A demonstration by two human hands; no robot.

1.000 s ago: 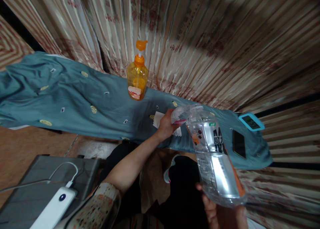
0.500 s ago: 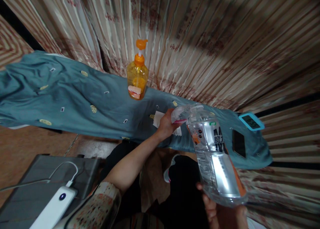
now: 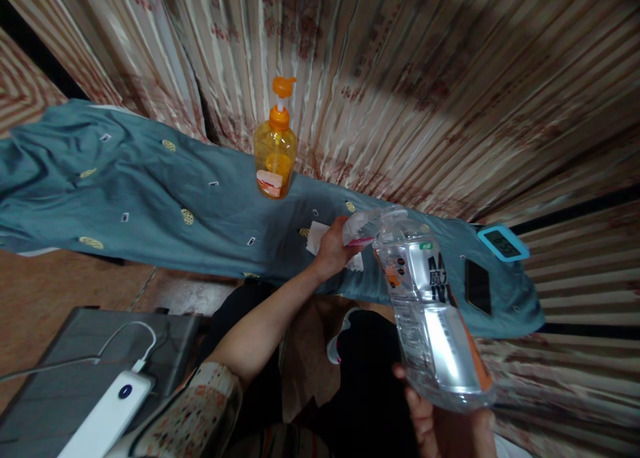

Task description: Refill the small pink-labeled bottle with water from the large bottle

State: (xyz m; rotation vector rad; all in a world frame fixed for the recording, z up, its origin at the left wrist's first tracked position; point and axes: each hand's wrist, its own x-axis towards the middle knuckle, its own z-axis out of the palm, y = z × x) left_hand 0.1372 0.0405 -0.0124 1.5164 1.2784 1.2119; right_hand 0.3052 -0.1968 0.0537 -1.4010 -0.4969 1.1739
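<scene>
Pouring step in hand: right hand grips tilted water bottle by its base; left hand clasps small container at the bottle's mouth. Next move calls for steady alignment.

Landmark: pump bottle, standing upright on the cloth-covered bench, at its rear edge against the curtain. Right of and nearer than the pump bottle: left hand on a small bottle, over a paper scrap. Further right, big water bottle, tilted, its base in the right hand. Beyond it, phone, then clock at the bench's right end. Below-left of the pump bottle, off the bench: power bank on a laptop.
</scene>
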